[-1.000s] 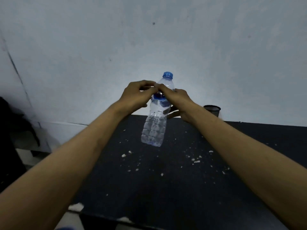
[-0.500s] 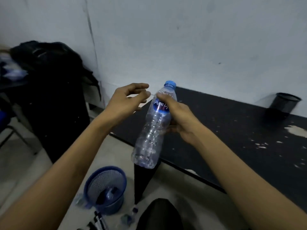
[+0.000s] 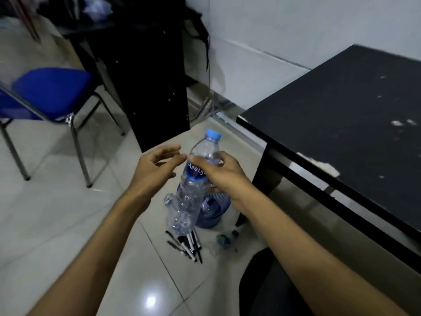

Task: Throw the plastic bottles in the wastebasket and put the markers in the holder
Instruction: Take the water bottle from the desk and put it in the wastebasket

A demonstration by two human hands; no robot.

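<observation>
My right hand (image 3: 219, 171) grips a clear plastic bottle (image 3: 190, 199) with a blue cap and blue label, around its upper part. The bottle hangs tilted in the air above a blue mesh wastebasket (image 3: 213, 212) on the floor. My left hand (image 3: 157, 166) is open just left of the bottle, fingers apart, not touching it. Several black markers (image 3: 188, 244) lie in a loose pile on the tiles in front of the wastebasket. A small crushed bottle (image 3: 224, 239) lies on the floor to their right. The holder is out of view.
A black table (image 3: 341, 124) fills the right side, its leg beside the wastebasket. A blue chair (image 3: 49, 92) stands at the left, a black cabinet (image 3: 148, 83) behind. A dark knee (image 3: 262, 288) shows at the bottom. Pale floor tiles spread left.
The view has swung down and left from the tabletop to the floor. My left hand let go of the bottle; my right hand carried it over the wastebasket.
</observation>
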